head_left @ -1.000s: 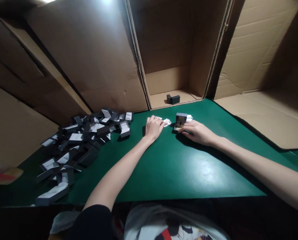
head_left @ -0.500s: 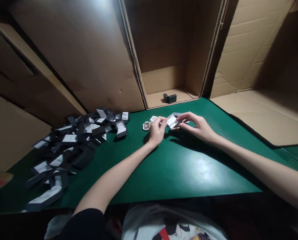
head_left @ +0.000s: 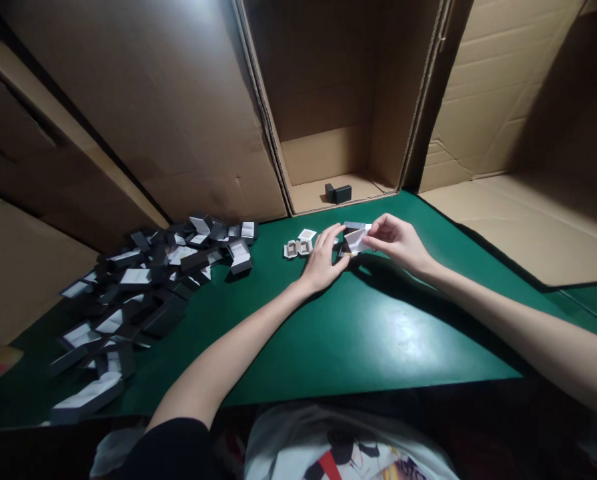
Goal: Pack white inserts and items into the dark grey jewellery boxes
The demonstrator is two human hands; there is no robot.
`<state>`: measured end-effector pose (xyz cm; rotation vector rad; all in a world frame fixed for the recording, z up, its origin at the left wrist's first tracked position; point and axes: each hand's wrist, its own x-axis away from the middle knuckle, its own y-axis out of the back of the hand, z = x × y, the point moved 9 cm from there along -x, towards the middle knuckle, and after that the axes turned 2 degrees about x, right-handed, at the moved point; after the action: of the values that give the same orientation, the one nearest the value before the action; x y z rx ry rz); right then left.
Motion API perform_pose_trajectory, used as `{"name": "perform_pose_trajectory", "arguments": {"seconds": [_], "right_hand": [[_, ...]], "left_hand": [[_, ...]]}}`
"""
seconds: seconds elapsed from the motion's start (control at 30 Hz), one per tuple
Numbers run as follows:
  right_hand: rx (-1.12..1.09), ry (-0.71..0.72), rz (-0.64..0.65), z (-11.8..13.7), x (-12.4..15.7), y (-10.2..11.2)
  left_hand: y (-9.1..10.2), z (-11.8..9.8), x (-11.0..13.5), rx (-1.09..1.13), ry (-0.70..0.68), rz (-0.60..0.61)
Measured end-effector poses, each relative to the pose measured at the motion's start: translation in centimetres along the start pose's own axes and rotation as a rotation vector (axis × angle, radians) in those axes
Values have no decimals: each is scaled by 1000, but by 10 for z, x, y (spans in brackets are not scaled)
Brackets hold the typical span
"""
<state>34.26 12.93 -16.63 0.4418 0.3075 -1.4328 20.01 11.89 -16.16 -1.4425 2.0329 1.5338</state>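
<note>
In the head view, my left hand (head_left: 321, 261) lies low over the green table (head_left: 338, 347), its fingers stretched forward and the thumb set apart from them, just at the left side of a small black box (head_left: 356, 225). I cannot tell whether these fingers press on the box or only rest beside it. My right hand (head_left: 401, 244) pinches a folded white insert (head_left: 357, 240) between thumb and fingertips, the other fingers curled in behind. The insert is tilted, in front of the box's raised lid, and hides most of the inside; how far it sits in the base I cannot make out.

Just left of my left hand lie two small pale trays (head_left: 298, 248), side by side with their hollows up, and a white square (head_left: 307, 235) is just behind them. Farther left, well apart from my hands, a heap of black boxes (head_left: 171, 313) spreads over the table, many open and showing white linings. Beyond my hands stands a tall carton (head_left: 328, 160), its open side toward me, with two dark boxes (head_left: 339, 194) on its floor near the front edge. Cardboard (head_left: 523, 227) also lies to the right.
</note>
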Motion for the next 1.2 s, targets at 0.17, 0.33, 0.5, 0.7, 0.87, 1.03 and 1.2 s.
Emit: {"name": "perform_pose_trajectory", "arguments": {"seconds": [0.17,0.33,0.5,0.7,0.87,1.03,1.2], "right_hand": [[98,-75,70,-4,1,-2],[365,195,149,23,7,-14],[596,487,118,47,17,-25],[775,584,37,53,21,-24],[826,652,39,57,25,-26],[812,799,86,69,35,-37],[782,896,105,73,40,-42]], "left_hand": [[2,-8,-1,-8,-31,5],[17,-16,0,-18,-62,-128],[17,-14,1,12,-73,-147],[22,-16,2,38,-98,-183],[25,-21,4,106,-179,-220],[29,-23,5,118,-222,-267],[31,-26,5,140,-243,-288]]}}
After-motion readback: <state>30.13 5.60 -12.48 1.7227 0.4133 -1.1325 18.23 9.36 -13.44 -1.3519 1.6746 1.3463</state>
